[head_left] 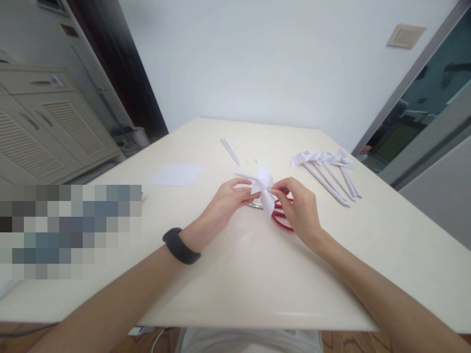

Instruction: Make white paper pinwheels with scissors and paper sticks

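Observation:
A white paper pinwheel (263,185) is held up between both hands over the middle of the table. My left hand (231,198) grips its left side with the fingers closed, and a dark band circles that wrist. On the right, the fingertips of my right hand (299,206) pinch the pinwheel near its centre. Red-handled scissors (282,221) lie beneath, partly covered by the pinwheel and my right hand. Just behind the pinwheel, a rolled paper stick (246,175) points to the left; whether it is joined to the pinwheel I cannot tell.
Several finished paper pinwheels on sticks (324,171) lie at the right. Thin paper rolls (230,152) rest toward the back, and flat white paper sheets (176,175) lie at the left. A wall (250,63) borders the table's (235,284) far edge. The left side is pixelated.

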`<state>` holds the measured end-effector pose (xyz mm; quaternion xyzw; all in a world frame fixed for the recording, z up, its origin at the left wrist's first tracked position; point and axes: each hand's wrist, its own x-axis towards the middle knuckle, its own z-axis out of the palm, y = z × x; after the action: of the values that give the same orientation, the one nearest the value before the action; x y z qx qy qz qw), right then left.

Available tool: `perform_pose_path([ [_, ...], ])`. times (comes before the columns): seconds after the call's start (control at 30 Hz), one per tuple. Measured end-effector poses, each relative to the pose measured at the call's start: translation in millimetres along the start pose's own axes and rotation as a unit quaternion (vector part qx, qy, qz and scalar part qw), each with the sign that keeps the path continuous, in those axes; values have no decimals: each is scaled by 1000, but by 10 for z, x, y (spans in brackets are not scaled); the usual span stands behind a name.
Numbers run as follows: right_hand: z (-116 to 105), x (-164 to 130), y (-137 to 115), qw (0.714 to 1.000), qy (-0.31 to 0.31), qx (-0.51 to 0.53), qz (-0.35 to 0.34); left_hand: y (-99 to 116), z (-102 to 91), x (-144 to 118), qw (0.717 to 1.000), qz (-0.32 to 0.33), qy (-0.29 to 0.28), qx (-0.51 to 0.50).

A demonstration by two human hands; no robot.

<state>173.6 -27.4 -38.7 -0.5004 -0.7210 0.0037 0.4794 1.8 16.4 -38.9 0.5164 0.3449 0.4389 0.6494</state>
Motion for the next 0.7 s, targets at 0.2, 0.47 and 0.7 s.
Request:
perform_pose_path([
  [0.2,1,3,-2,999,-4,26,22,8,18,-7,1000,-5,10,-1],
  [0.47,28,-6,-21,998,-9,47,51,-10,14,5,999,-11,30,-2],
  [0.7,25,5,-43,995,13,72,65,1,24,-1,1000,-7,-3,-11],
])
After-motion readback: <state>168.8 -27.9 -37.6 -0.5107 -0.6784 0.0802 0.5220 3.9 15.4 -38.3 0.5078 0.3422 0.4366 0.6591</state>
